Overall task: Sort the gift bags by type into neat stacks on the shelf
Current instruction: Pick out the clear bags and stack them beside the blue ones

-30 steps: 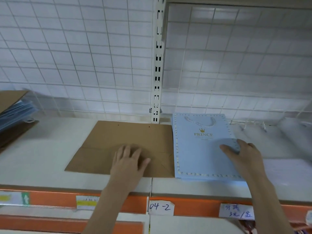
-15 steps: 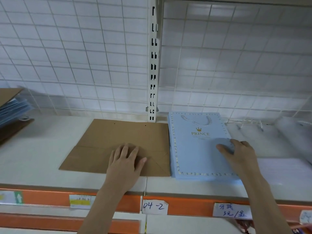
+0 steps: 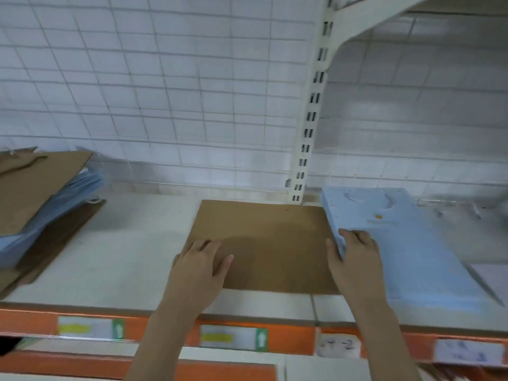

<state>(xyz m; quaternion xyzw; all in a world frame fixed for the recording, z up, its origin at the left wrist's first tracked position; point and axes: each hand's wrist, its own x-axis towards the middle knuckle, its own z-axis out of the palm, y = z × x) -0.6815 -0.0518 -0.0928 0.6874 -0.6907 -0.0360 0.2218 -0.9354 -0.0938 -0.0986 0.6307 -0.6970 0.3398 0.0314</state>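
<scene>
The left hand (image 3: 202,266) lies flat, fingers spread, on a flat brown kraft-paper gift bag (image 3: 270,243) mid-shelf; the right hand (image 3: 354,253) grips the left edge of a light-blue gift-bag stack (image 3: 406,243) just right.

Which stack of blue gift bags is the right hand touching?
The blue stack right of the brown bag; the right hand rests on its left edge. The other blue bags sit untouched at far left.

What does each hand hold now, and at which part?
The right hand grips the blue gift bags at their left edge. The left hand only lies flat on the brown paper bag.
</scene>
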